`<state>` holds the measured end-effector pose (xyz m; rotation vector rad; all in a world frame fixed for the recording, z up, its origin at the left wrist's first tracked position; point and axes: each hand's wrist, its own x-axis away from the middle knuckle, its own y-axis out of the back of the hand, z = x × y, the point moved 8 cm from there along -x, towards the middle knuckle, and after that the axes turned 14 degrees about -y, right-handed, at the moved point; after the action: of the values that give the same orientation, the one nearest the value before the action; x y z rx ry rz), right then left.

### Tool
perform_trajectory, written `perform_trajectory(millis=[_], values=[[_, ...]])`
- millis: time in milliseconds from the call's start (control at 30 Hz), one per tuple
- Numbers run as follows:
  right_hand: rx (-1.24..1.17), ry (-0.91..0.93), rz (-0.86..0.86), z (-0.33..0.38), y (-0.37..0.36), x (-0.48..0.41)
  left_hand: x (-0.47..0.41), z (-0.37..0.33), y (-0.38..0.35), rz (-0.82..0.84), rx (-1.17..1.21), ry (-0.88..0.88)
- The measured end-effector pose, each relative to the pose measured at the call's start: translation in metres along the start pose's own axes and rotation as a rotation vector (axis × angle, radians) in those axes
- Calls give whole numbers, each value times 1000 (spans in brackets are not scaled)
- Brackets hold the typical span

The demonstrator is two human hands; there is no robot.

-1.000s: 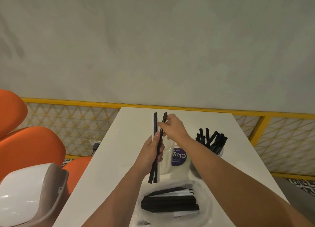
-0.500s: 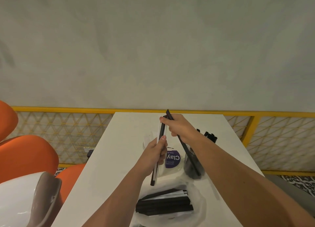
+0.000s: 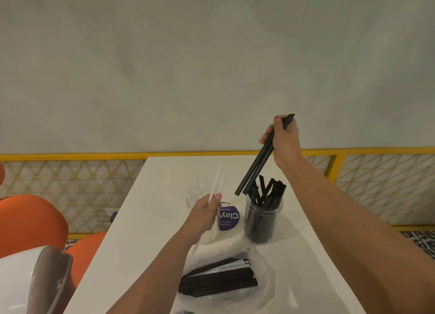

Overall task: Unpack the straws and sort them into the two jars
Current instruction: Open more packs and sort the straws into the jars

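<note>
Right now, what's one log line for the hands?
right hand: grips black straws, tips near straw jar | left hand: pinches white wrappers by labelled jar

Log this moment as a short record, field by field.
right hand: grips two black straws, raised and tilted down toward the straw jar
left hand: holds white wrappers by the labelled jar
straw jar: upright, packed with more black ones
bag: on the table, nearest the person, holds wrapped straws
</note>
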<state>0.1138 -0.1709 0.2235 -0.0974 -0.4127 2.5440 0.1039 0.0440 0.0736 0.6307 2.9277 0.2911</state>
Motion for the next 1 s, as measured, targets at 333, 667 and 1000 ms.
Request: perform_trajectory(millis=[333, 667, 1000], values=[[393, 225, -53, -34, 22, 3, -5, -3, -3, -23, 37, 37], [851, 104, -74, -86, 32, 4, -3, -5, -7, -2, 157, 25], [669, -352, 451, -115, -51, 45, -13, -16, -8, -20, 185, -135]])
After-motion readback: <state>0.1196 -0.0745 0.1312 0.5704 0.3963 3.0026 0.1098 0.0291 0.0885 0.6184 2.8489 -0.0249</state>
